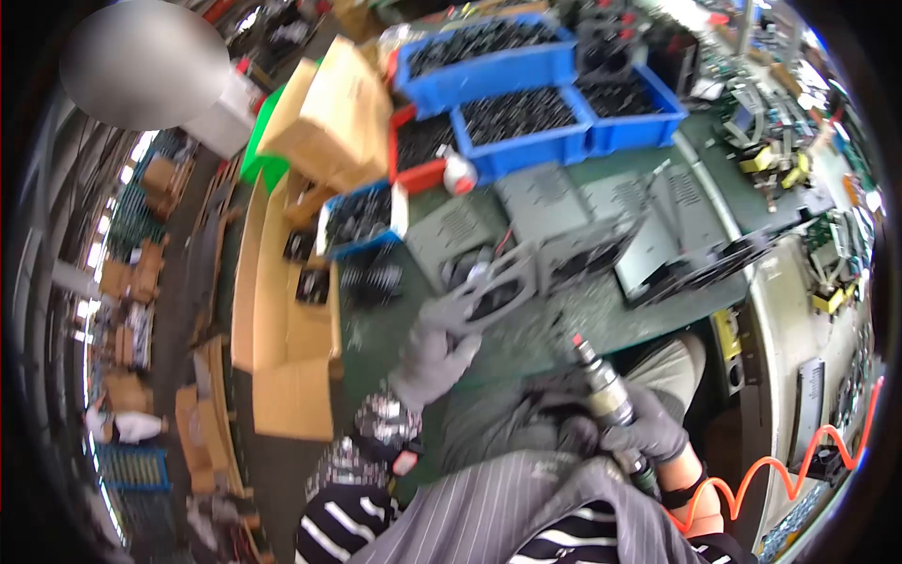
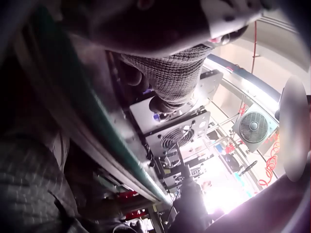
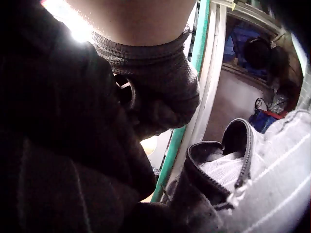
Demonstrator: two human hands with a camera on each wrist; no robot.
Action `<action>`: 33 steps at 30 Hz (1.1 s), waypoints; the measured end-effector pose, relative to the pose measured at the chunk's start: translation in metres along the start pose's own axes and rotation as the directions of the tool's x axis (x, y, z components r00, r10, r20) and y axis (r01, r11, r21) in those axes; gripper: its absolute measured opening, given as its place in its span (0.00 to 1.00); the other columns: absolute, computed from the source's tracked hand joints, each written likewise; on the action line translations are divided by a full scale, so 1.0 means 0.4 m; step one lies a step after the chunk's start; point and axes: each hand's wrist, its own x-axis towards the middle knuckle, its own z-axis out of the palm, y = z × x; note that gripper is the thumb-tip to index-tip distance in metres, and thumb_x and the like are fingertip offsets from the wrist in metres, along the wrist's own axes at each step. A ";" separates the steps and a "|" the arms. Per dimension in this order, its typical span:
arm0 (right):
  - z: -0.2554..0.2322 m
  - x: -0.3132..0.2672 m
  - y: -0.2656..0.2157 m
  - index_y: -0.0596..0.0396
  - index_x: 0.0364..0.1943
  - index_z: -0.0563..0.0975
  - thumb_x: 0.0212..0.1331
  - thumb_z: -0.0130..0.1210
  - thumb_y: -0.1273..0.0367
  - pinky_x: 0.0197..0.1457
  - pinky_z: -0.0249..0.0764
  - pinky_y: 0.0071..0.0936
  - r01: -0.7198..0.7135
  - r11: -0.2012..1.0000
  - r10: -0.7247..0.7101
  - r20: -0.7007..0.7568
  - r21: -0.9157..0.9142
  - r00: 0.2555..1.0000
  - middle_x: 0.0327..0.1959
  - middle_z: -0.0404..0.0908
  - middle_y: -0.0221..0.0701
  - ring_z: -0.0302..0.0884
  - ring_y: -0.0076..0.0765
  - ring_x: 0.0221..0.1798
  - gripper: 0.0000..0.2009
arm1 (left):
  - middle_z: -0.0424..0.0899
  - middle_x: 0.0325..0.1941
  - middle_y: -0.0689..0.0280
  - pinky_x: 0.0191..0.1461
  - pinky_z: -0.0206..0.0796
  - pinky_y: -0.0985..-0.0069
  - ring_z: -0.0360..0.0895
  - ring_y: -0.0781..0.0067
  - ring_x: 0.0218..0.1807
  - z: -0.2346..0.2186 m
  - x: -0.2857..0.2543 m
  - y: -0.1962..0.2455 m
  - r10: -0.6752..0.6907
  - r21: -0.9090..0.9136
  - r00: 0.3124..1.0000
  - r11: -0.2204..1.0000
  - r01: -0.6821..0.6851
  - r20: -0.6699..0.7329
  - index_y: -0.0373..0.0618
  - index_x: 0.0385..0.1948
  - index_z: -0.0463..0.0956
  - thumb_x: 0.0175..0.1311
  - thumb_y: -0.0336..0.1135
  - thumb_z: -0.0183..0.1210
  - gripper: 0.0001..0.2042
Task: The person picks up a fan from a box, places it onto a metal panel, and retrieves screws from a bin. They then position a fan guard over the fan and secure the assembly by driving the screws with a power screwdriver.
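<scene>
My left hand, in a grey glove, is over the bench's near edge and grips a grey looped frame, blurred in the head view. The left wrist view shows this gloved hand low over a metal plate, its fingertips partly hidden. Beside that plate is a panel with a round fan grille. Close to my lap, the right hand holds a power screwdriver, its red tip pointing up and away. The right glove hides the tool in the right wrist view.
Blue bins of dark parts line the back, with a red bin beside them. Several metal panels lie across the green bench. An open cardboard box stands left; an orange coiled hose hangs right.
</scene>
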 end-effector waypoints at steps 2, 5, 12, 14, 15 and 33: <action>-0.052 -0.039 0.009 0.65 0.63 0.62 0.36 0.74 0.66 0.52 0.69 0.21 -0.152 0.981 0.138 -0.125 -0.116 0.983 0.55 0.75 0.38 0.73 0.25 0.48 0.46 | 0.75 0.46 0.56 0.56 0.65 0.64 0.72 0.52 0.50 -0.042 0.052 -0.002 -0.148 0.051 0.988 0.988 0.145 0.051 0.44 0.49 0.70 0.44 0.25 0.65 0.25; -0.025 -0.030 0.025 0.66 0.63 0.62 0.31 0.75 0.62 0.43 0.69 0.17 -0.080 0.991 0.058 -0.184 -0.111 0.981 0.42 0.74 0.26 0.70 0.20 0.37 0.49 | 0.71 0.54 0.56 0.64 0.58 0.61 0.66 0.53 0.58 -0.132 0.052 -0.084 -0.146 0.536 0.988 0.838 0.098 0.047 0.46 0.54 0.68 0.41 0.36 0.68 0.32; -0.029 -0.033 0.019 0.64 0.64 0.62 0.29 0.75 0.61 0.46 0.68 0.18 -0.116 0.979 0.075 -0.231 -0.169 0.970 0.45 0.73 0.25 0.69 0.20 0.40 0.51 | 0.71 0.59 0.64 0.70 0.49 0.56 0.59 0.54 0.67 -0.178 0.078 -0.189 -0.394 0.769 0.913 0.614 0.175 0.107 0.53 0.52 0.73 0.42 0.43 0.71 0.30; -0.021 -0.036 0.018 0.63 0.64 0.63 0.29 0.75 0.61 0.47 0.67 0.18 -0.134 0.973 0.091 -0.222 -0.186 0.971 0.44 0.73 0.25 0.69 0.20 0.41 0.50 | 0.75 0.57 0.68 0.69 0.49 0.52 0.60 0.57 0.67 -0.179 0.065 -0.205 -0.381 0.752 0.920 0.634 0.183 0.097 0.55 0.48 0.76 0.43 0.44 0.71 0.26; -0.018 -0.033 0.021 0.63 0.63 0.63 0.28 0.75 0.61 0.46 0.68 0.18 -0.145 0.975 0.110 -0.203 -0.169 0.973 0.43 0.74 0.25 0.69 0.20 0.40 0.50 | 0.77 0.53 0.69 0.68 0.50 0.53 0.63 0.57 0.65 -0.189 0.054 -0.200 -0.293 0.714 0.953 0.682 0.158 0.069 0.55 0.45 0.78 0.45 0.40 0.69 0.21; 0.034 -0.010 -0.038 0.61 0.53 0.72 0.33 0.76 0.51 0.46 0.69 0.24 -0.076 0.879 0.085 -0.002 -0.471 0.996 0.37 0.77 0.28 0.71 0.24 0.39 0.41 | 0.79 0.30 0.73 0.32 0.66 0.89 0.71 0.88 0.27 -0.202 -0.019 0.136 -0.708 -0.556 0.657 0.446 0.701 0.260 0.35 0.45 0.74 0.62 0.25 0.58 0.11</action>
